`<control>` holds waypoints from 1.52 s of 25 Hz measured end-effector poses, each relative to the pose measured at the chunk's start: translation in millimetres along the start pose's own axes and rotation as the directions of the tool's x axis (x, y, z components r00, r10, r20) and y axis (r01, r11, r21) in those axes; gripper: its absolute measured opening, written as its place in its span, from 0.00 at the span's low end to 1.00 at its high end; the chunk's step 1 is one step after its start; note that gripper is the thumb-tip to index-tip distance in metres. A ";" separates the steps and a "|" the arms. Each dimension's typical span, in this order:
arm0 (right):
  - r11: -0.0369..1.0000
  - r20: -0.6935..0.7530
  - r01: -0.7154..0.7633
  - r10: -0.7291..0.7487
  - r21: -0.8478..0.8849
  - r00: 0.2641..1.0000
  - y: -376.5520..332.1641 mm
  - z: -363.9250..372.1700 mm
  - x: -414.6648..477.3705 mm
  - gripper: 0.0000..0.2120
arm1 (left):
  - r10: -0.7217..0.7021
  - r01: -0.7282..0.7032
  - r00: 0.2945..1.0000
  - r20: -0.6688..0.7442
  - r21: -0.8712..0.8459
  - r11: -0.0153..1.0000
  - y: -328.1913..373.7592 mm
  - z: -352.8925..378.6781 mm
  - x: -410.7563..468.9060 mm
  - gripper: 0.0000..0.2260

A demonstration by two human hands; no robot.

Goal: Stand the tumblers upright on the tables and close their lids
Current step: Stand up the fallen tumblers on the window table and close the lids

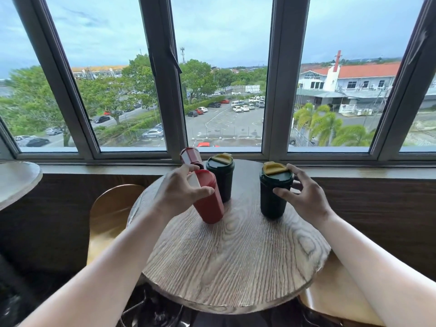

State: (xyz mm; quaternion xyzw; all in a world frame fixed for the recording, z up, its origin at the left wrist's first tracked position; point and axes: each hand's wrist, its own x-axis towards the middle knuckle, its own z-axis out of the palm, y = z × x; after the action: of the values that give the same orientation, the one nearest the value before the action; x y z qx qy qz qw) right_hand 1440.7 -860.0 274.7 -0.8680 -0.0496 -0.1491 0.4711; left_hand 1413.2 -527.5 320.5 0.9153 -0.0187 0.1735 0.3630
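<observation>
Three tumblers stand on a round wooden table. My left hand grips the top of a red tumbler, which leans to the left; its dark red flip lid stands open behind my fingers. A dark green tumbler with a yellow lid flap stands upright just behind it. To the right stands a second dark green tumbler with a yellow flap on its lid. My right hand is beside it, thumb and fingertips touching its upper side below the lid.
A window with grey frames and a sill runs behind the table. A tan chair stands at the left, another chair seat at the lower right. A second round table shows at the far left.
</observation>
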 end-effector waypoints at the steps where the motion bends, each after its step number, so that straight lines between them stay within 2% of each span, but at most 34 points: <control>1: 1.000 0.012 0.006 -0.006 0.002 1.000 -3.4 -1.0 -1.5 0.40 | 0.004 -0.005 1.000 0.027 0.017 1.000 1.1 -1.4 2.1 0.33; 4: 1.000 0.028 -0.001 0.001 0.010 1.000 -8.9 -2.8 1.6 0.32 | 0.019 -0.024 0.995 0.098 0.049 0.999 6.6 -3.3 6.1 0.34; 9: 0.998 0.146 -0.036 0.029 0.046 0.989 -21.4 -16.7 39.5 0.26 | 0.073 -0.090 0.981 0.181 0.091 0.992 19.4 -3.0 4.8 0.33; 12: 1.000 0.322 -0.020 0.016 0.010 0.947 -44.7 -24.3 72.0 0.20 | 0.070 -0.088 0.975 0.209 0.078 0.993 21.2 -3.5 4.5 0.32; 14: 0.988 0.470 0.000 0.074 -0.156 0.879 -56.0 -22.2 92.7 0.21 | 0.049 -0.054 0.975 0.219 0.020 0.998 18.7 -4.8 8.1 0.29; 16: 0.918 0.539 0.090 0.145 -0.386 0.830 -63.3 -21.2 105.1 0.21 | 0.014 -0.007 0.983 0.181 -0.039 0.999 15.6 -5.1 11.9 0.25; 19: 0.877 0.538 0.146 0.143 -0.458 0.830 -76.3 -22.0 109.4 0.16 | -0.081 0.084 0.988 0.131 -0.016 0.996 12.8 -4.4 12.0 0.20; 24: 0.934 0.504 -0.049 0.236 -0.355 0.831 -83.2 -25.4 100.5 0.06 | -0.193 0.205 0.966 0.170 -0.053 0.977 8.1 1.1 12.2 0.16; 31: 0.977 0.345 -0.153 0.195 -0.147 0.918 -91.6 21.4 75.4 0.05 | -0.209 0.219 0.965 0.158 -0.051 0.974 7.4 1.4 12.2 0.16; 38: 0.967 0.260 -0.237 0.254 -0.096 0.932 -97.8 32.3 66.3 0.06 | -0.188 0.196 0.969 0.159 -0.041 0.980 5.6 0.6 14.3 0.18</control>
State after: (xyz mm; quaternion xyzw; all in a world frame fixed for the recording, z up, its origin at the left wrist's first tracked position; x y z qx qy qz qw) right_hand 1488.4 -782.8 357.0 -0.8940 0.0002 0.0292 0.4471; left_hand 1425.9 -530.7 328.5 0.9128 0.0371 0.0658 0.4013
